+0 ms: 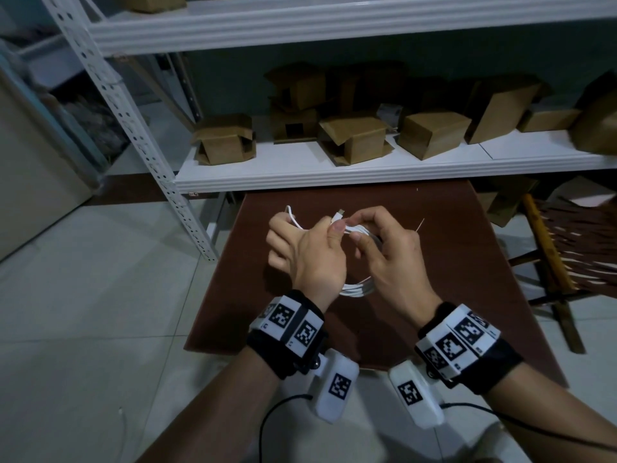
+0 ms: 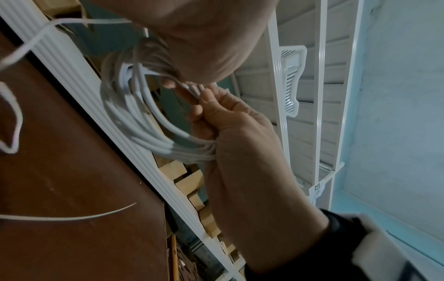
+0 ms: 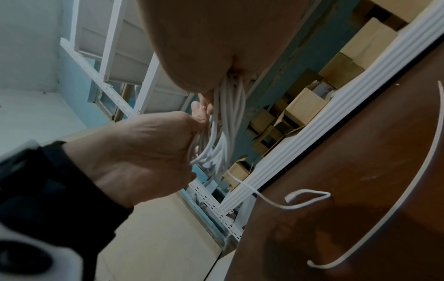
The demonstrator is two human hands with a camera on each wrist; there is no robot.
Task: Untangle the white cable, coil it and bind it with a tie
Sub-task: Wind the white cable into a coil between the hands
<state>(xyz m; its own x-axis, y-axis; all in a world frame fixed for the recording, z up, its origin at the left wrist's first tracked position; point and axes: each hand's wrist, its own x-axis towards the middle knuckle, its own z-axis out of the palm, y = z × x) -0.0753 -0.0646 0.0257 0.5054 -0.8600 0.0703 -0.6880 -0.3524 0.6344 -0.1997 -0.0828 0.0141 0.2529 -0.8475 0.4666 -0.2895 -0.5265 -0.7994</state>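
The white cable (image 1: 356, 289) is gathered into a coil of several loops, held upright above the brown table (image 1: 450, 295). My left hand (image 1: 320, 235) grips the coil's top left, thumb pressed on the strands. My right hand (image 1: 367, 237) pinches the top of the coil just beside it. A connector end (image 1: 340, 212) sticks up between the hands, and a loose loop (image 1: 291, 213) trails past the left hand. The left wrist view shows the coil (image 2: 134, 117) and the right hand (image 2: 211, 108) on it. A thin white tie (image 1: 420, 225) lies on the table, also visible as the tie (image 3: 408, 190).
A white metal shelf (image 1: 334, 177) stands right behind the table, carrying several cardboard boxes (image 1: 350, 138). Its perforated upright (image 1: 160, 168) slants down at the left. A wooden slatted frame (image 1: 567, 248) stands on the floor to the right. Pale floor tiles (image 1: 100, 295) surround the table.
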